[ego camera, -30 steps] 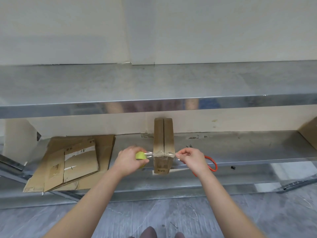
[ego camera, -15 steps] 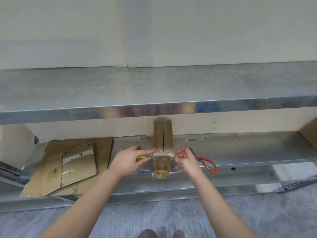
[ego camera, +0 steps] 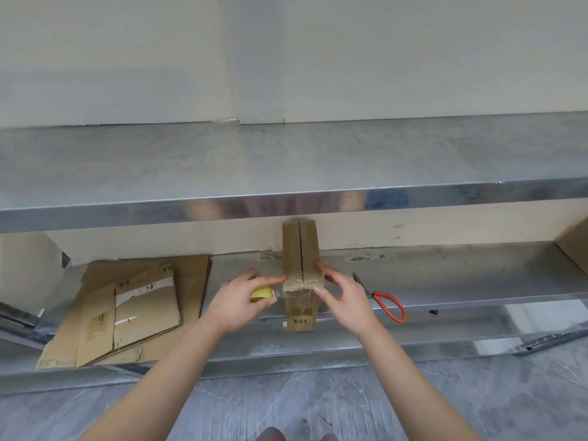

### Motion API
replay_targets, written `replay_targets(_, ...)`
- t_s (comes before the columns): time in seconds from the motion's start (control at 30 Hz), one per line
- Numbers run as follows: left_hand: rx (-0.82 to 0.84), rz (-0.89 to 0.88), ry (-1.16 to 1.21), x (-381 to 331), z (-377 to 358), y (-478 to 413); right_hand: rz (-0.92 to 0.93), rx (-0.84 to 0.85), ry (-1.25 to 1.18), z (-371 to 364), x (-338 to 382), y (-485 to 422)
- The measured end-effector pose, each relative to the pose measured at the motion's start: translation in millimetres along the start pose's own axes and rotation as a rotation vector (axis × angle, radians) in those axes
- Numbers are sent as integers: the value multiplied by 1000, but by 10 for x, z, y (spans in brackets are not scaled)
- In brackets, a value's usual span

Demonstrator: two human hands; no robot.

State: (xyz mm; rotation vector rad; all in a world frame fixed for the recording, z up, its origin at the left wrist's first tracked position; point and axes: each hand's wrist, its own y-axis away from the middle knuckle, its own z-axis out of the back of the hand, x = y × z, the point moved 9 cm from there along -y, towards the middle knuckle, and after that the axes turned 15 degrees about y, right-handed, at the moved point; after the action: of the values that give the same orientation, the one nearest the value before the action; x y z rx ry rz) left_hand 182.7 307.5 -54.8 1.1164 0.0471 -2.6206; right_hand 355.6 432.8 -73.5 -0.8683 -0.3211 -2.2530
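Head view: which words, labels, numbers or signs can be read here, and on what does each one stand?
Box: dark print low on its front face, too blurred to read.
Cardboard: white label strip and small dark marks, too small to read.
Tape roll and scissors: no text to be seen.
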Motion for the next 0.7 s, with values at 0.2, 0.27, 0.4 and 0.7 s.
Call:
replay_targets(0.2,-24,121,463,237,112,11,4,12,51,-68,-59,15)
replay_targets(0.27,21,160,509,303,109,19,-6,15,47,-80,-49,3)
replay_targets(0.4,-17,180,368,349,158,-26,-13,11,47,-123,-2,-19)
replay_targets(0.7,-96,48,-30,208,227,-73,-40,24,57,-186,39,-39)
